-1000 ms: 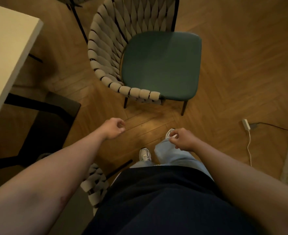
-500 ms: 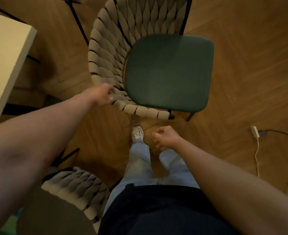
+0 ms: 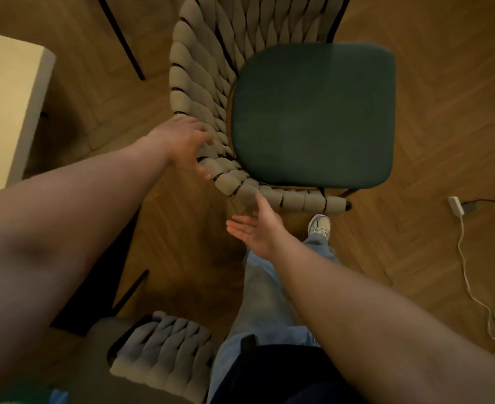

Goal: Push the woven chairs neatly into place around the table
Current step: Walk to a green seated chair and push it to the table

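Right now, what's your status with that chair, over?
Left hand on woven chair rim, right hand open, nearly there. Chair away from table. Nothing visibly blocking.

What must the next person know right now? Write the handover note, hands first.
Left hand: open, laid on the woven rim of the green-seat chair.
Right hand: open, palm up, fingertips at the rim's lower edge, no grip.
Table: corner at far left; this chair stands apart from it.
Second woven chair: bottom edge, near the legs.
Done: nothing pushed in here.
Left: grip the rim and slide the chair to the table.

Woven chair (image 3: 208,83) back cut off at top; table (image 3: 7,106) cropped left.
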